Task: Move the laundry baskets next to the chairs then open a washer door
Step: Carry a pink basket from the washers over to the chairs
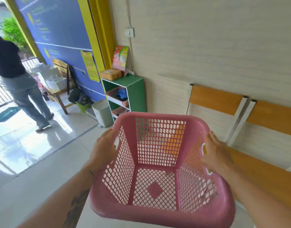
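An empty pink plastic laundry basket (pixel 159 213) with mesh walls fills the lower middle of the head view, held up off the floor. My left hand (pixel 104 148) grips its left rim at the handle slot. My right hand (pixel 215 151) grips the right rim by the other handle. Two chairs with orange wooden backs and seats (pixel 215 100) stand against the pale wall just right of and behind the basket. No washer is visible.
A green shelf unit (pixel 136 94) with small baskets stands against the wall ahead, a grey bin (pixel 102 112) to its left. A person in dark top and grey trousers (pixel 24 89) walks near the doorway at left. Glossy tiled floor (pixel 42 153) lies to the left.
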Action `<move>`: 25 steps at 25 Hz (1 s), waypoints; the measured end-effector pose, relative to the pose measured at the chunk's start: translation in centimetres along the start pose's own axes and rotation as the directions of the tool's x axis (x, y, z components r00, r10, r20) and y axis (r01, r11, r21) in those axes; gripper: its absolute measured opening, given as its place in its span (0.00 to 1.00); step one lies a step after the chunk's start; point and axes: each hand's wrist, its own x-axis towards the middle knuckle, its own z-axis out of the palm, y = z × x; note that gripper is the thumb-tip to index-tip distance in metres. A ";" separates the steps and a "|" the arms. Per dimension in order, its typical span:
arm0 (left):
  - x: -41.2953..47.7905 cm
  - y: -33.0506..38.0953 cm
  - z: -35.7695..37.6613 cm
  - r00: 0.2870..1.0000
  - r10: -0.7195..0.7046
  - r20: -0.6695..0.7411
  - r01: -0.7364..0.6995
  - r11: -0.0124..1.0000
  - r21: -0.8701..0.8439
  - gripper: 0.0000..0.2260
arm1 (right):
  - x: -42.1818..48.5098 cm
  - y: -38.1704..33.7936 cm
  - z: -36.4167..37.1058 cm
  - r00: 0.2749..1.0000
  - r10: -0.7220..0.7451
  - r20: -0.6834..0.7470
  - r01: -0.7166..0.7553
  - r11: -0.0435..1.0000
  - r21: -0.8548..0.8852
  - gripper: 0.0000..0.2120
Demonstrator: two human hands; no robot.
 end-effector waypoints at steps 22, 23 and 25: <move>41.9 -23.3 12.9 0.951 -0.002 0.308 0.006 1.000 -0.009 0.29 | 37.6 -15.8 18.9 0.955 0.255 0.154 -0.263 0.964 0.039 0.43; 43.4 -24.7 14.5 0.944 0.007 0.329 0.003 1.000 -0.029 0.33 | 38.6 -16.2 20.0 0.944 0.291 0.156 -0.299 0.954 0.032 0.44; 45.8 -26.4 17.9 0.931 0.038 0.363 -0.016 0.998 -0.062 0.41 | 40.0 -16.7 22.3 0.916 0.361 0.176 -0.369 0.929 0.017 0.47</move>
